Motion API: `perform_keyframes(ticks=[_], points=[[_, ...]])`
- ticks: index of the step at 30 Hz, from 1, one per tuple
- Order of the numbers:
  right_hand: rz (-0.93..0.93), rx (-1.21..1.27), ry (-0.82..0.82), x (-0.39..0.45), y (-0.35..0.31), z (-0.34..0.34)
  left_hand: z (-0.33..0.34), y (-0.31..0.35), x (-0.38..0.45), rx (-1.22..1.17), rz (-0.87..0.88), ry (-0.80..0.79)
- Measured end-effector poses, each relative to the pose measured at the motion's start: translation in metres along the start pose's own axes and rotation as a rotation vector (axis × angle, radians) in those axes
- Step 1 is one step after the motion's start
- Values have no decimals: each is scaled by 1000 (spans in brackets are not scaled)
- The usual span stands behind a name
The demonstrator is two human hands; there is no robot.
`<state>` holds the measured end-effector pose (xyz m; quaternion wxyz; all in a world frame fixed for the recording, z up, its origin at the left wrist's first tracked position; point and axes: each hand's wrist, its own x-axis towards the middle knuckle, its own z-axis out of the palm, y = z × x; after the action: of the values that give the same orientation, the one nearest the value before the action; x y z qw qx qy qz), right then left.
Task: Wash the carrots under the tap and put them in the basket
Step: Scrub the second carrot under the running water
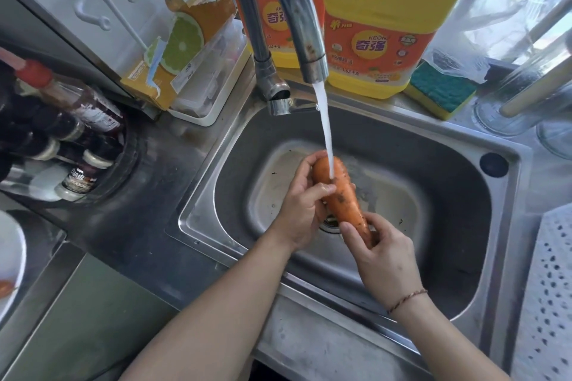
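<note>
A: Why two hands on one carrot?
B: The left hand [301, 207] wraps the thick end, thumb across the top, and the right hand [382, 252] pinches the thin tip, so the carrot [339, 195] lies slanted over the drain with its dirty flank under the stream [325, 133]
A: And the dirt?
B: Dark specks show on the skin, so I'd judge the rinsing unfinished
A: The basket?
B: The white perforated basket [548, 288] sits just right of the sink [464, 145], close for the drop
</note>
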<state>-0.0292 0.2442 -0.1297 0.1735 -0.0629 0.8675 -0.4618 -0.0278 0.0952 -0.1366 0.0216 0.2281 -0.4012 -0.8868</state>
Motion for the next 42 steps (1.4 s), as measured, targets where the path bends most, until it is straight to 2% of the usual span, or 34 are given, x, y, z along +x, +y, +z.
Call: perform_keyframes(ticks=[9,13,17,23,28,35,42], points=[[14,-25,3,1,2,0,12,-2,8,-42,-19,197],[31,-9,0,1,2,0,11,-4,9,-58,-42,203],[30,5,10,-1,6,0,7,-3,4,-46,-61,126],[19,8,1,-8,5,5,9,-3,7,-22,-56,246],[34,26,-4,-5,7,5,2,-4,5,28,-56,163],[42,44,-13,0,6,5,9,1,12,16,-66,242],[36,66,6,-1,6,4,-2,0,10,53,-62,49]])
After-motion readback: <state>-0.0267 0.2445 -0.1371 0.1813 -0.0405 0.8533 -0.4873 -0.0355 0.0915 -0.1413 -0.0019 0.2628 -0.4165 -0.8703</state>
